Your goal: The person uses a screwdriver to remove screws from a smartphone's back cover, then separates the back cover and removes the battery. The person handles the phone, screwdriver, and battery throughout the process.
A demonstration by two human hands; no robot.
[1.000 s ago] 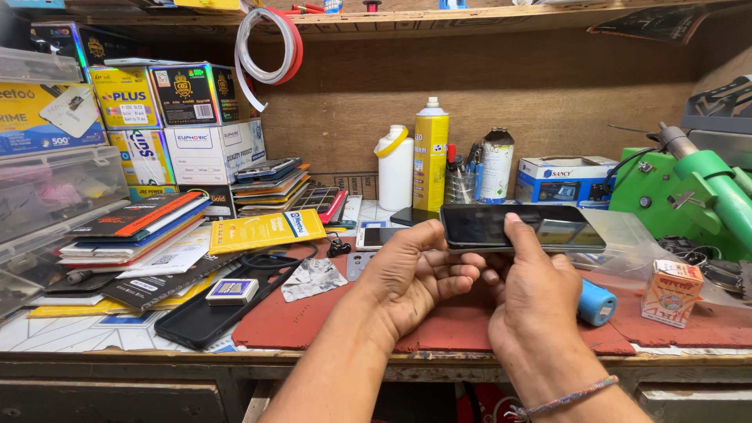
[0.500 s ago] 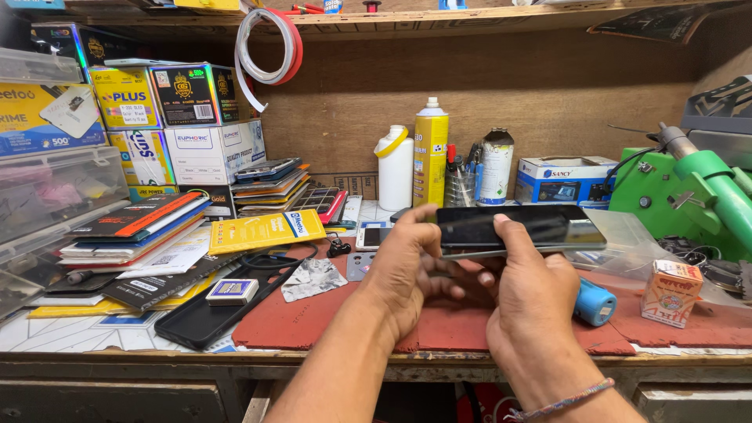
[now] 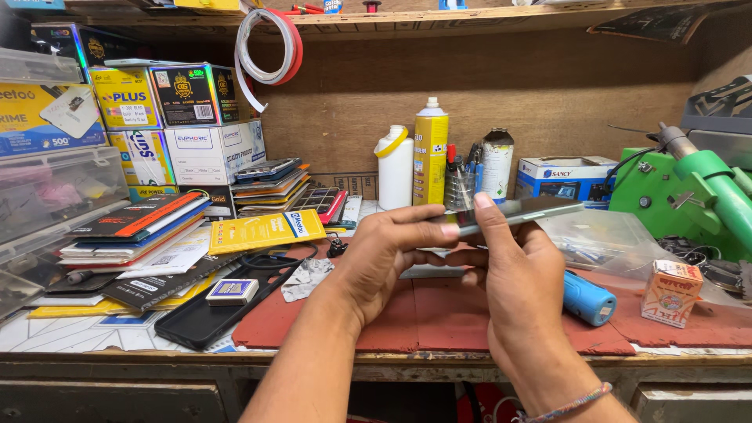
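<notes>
Both my hands hold a dark smartphone [image 3: 526, 210] above a red mat [image 3: 439, 309] on the workbench. It lies nearly edge-on to the camera, tilted up to the right. My left hand [image 3: 392, 251] pinches its left end between thumb and fingers. My right hand [image 3: 513, 274] grips it from below, with the thumb pressed on the near edge.
A blue cylinder tool [image 3: 589, 298] and a small orange box [image 3: 670, 294] lie right on the mat. A black phone case [image 3: 211, 313] lies at left. Bottles and a yellow spray can [image 3: 430, 153] stand behind. A green machine [image 3: 689, 192] sits at right, stacked boxes [image 3: 164, 125] at left.
The phone has turned from showing its flat face to nearly edge-on. My left hand has closed in on its left end, and my right thumb has come up onto the edge.
</notes>
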